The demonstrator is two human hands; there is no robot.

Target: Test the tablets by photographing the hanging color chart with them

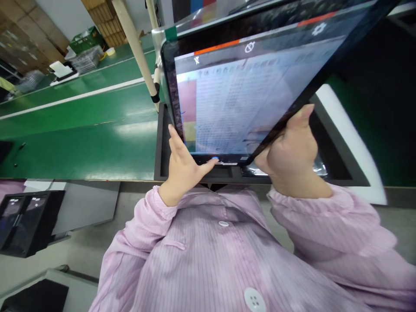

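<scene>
A large black-framed tablet (pixel 240 104) is tilted up in front of me with its screen lit. The screen shows white icons along the top and blurred rows of text beneath. My left hand (pixel 185 167) grips the lower left corner, its thumb on the bottom bezel near a small blue mark. Around the right edge my right hand (pixel 292 147) is closed, thumb up, with its other fingers partly hidden. Under the tablet lies a dark foam tray (pixel 160 147). A shiny packet (pixel 320 168) shows in the tray near my right hand.
The green workbench (pixel 130 149) runs off to the left. A cream pole (pixel 134 47) stands behind the tablet's left side. Farther back are a green crate (pixel 86 41) and stacked cartons (pixel 100 19). White foam (pixel 351 143) curves along the right. Black bins (pixel 29 221) stand below the bench.
</scene>
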